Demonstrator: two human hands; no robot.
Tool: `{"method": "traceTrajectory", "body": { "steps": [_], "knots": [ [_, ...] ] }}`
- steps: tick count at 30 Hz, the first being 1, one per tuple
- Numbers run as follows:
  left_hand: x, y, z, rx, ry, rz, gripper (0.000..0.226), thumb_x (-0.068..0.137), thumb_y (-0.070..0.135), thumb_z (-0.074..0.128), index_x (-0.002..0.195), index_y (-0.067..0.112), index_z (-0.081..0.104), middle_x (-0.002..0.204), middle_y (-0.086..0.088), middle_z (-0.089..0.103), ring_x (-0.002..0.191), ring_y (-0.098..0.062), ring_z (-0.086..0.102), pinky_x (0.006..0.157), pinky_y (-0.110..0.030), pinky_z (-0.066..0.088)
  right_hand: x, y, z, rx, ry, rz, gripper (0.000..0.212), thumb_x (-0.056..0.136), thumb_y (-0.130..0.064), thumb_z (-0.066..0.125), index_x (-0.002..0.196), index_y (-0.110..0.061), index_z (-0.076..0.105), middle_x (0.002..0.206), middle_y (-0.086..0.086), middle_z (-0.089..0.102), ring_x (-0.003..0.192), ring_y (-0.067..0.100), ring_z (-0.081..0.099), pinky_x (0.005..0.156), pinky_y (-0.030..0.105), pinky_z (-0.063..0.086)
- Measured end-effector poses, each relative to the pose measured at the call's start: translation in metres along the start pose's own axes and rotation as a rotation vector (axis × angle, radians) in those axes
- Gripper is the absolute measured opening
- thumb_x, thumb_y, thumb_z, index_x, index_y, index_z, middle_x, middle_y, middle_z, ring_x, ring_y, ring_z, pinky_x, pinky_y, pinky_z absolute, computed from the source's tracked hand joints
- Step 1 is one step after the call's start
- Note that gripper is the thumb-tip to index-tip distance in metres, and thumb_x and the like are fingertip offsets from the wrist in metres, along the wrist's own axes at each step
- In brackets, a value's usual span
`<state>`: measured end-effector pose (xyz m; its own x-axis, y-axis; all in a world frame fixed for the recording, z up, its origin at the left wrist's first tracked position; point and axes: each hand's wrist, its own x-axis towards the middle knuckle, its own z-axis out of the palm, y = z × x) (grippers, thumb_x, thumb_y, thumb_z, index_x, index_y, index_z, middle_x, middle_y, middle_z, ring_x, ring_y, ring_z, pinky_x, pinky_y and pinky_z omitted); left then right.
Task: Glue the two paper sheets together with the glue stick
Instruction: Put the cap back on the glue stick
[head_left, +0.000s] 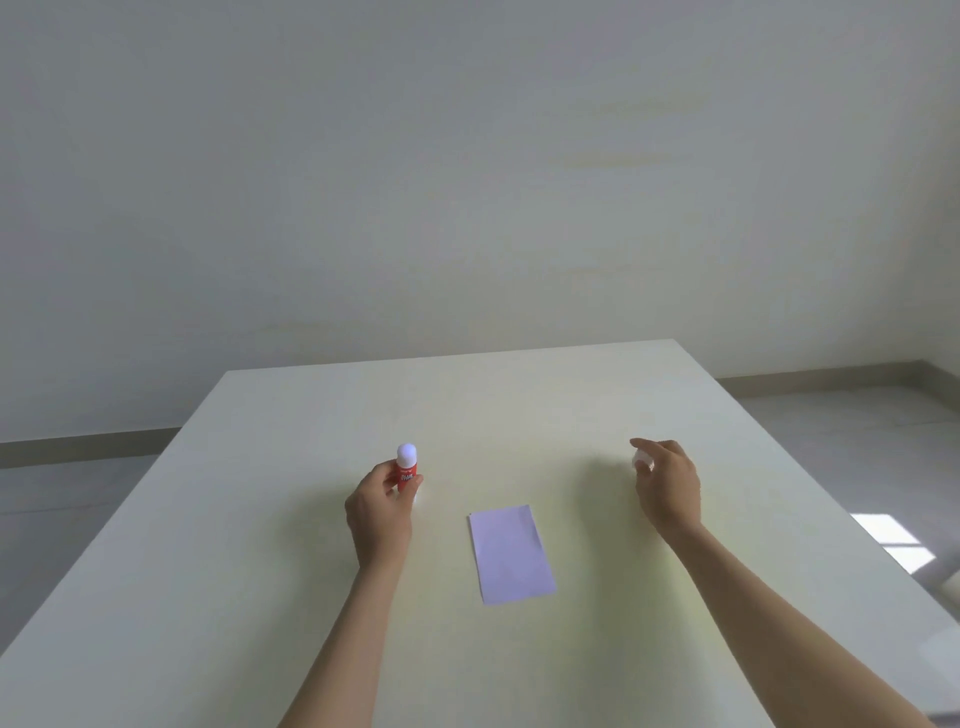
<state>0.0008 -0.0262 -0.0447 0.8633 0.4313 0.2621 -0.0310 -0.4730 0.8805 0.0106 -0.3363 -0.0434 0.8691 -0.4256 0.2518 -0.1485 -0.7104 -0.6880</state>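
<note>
- Right, the left hand (382, 512) has its fingers (387, 475) wrapped around the small red glue stick with the white rounded top (405, 470), toward the left edge of the pale cream surface (519, 415).
- The stick stands upright, long axis vertical, white end up; whether that white end is bare glue or a cap, hard to tell.
- The right hand (667, 486) sits well apart, toward the right edge, fingers pinched around a small white object (642, 459) — probably the cap, though it's too small to be sure.
- Hands spread wide like that looks to me like a cap pulled off and being parked out of the way, leaving the middle free.
- Between the two hands, nearer the near edge, lies the pale lilac rectangular paper sheet (511, 553), flat, untouched, long axis running from near edge to far edge with a slight tilt.
- Only one sheet outline shows; a second may lie squarely under it, I can't tell.
- No glue on the paper yet, by my judgement — early days.
</note>
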Motion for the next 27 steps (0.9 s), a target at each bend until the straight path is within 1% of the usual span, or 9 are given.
{"method": "traceTrajectory", "body": {
  "steps": [2,5,8,10,14,19,21,24,27],
  "knots": [
    [0.0,0.007,0.0,0.015,-0.001,0.067,0.005,0.081,0.013,0.069,0.085,0.01,0.069,0.078,-0.004,0.073,0.079,-0.022,0.067,0.065,-0.026,0.04,-0.003,-0.016,0.0,0.132,0.021,-0.024,0.032,0.087,0.005,0.053,0.112,-0.007,0.068,0.11,0.016,0.067,0.089,0.03,0.064,0.077,0.028,0.046],
    [-0.002,0.026,-0.002,0.007,-0.009,0.198,0.005,0.082,0.016,0.07,0.085,0.011,0.07,0.078,0.001,0.07,0.074,-0.018,0.065,0.064,-0.023,0.042,-0.012,-0.055,-0.004,0.426,-0.022,-0.01,0.024,0.084,0.0,0.063,0.105,-0.01,0.069,0.099,0.013,0.073,0.074,0.023,0.067,0.067,0.02,0.051],
    [-0.007,0.048,-0.006,-0.015,-0.004,0.316,0.005,0.081,0.016,0.071,0.084,0.013,0.069,0.077,0.003,0.066,0.07,-0.014,0.06,0.065,-0.024,0.045,-0.032,-0.095,-0.008,0.718,-0.128,-0.076,0.02,0.082,0.0,0.067,0.097,-0.013,0.065,0.091,0.006,0.073,0.075,0.026,0.073,0.073,0.034,0.059],
    [-0.012,0.059,-0.01,-0.022,-0.003,0.375,0.005,0.08,0.016,0.072,0.084,0.014,0.069,0.076,0.005,0.063,0.069,-0.012,0.058,0.065,-0.018,0.043,-0.048,-0.116,-0.011,0.799,-0.174,-0.155,0.02,0.081,-0.002,0.068,0.091,-0.019,0.065,0.088,-0.002,0.071,0.075,0.021,0.075,0.068,0.029,0.059],
    [-0.023,0.076,-0.016,-0.015,-0.03,0.453,0.015,0.079,0.012,0.072,0.093,0.015,0.07,0.083,0.007,0.062,0.071,-0.007,0.057,0.066,-0.004,0.038,-0.069,-0.137,-0.015,0.813,-0.233,-0.243,0.018,0.082,-0.007,0.067,0.089,-0.024,0.063,0.09,-0.011,0.071,0.077,0.013,0.075,0.07,0.03,0.059],
    [-0.032,0.081,-0.022,0.033,-0.089,0.488,0.024,0.079,0.009,0.072,0.102,0.014,0.07,0.094,0.002,0.067,0.075,-0.009,0.057,0.067,-0.002,0.037,-0.082,-0.142,-0.021,0.789,-0.245,-0.276,0.014,0.083,-0.013,0.071,0.093,-0.019,0.063,0.094,-0.011,0.07,0.081,0.011,0.074,0.073,0.03,0.058],
    [-0.034,0.082,-0.025,0.064,-0.103,0.508,0.024,0.08,0.01,0.072,0.104,0.015,0.07,0.096,0.002,0.067,0.074,-0.009,0.056,0.067,-0.008,0.039,-0.083,-0.141,-0.023,0.753,-0.231,-0.297,0.015,0.083,-0.012,0.071,0.094,-0.017,0.063,0.094,-0.013,0.069,0.08,0.007,0.073,0.07,0.022,0.058],
    [-0.034,0.083,-0.029,0.098,-0.119,0.528,0.025,0.08,0.011,0.071,0.105,0.013,0.07,0.097,-0.001,0.067,0.072,-0.011,0.056,0.066,-0.024,0.049,-0.085,-0.14,-0.027,0.701,-0.217,-0.344,0.017,0.083,-0.006,0.07,0.097,-0.015,0.063,0.093,-0.017,0.067,0.076,-0.003,0.07,0.066,0.01,0.052],
    [-0.036,0.085,-0.031,0.124,-0.127,0.552,0.027,0.081,0.011,0.071,0.108,0.012,0.069,0.097,-0.001,0.066,0.07,-0.01,0.055,0.066,-0.028,0.052,-0.085,-0.14,-0.028,0.638,-0.219,-0.402,0.02,0.083,-0.001,0.068,0.099,-0.012,0.064,0.093,-0.016,0.067,0.078,-0.005,0.069,0.069,0.006,0.05]
  ]
}}
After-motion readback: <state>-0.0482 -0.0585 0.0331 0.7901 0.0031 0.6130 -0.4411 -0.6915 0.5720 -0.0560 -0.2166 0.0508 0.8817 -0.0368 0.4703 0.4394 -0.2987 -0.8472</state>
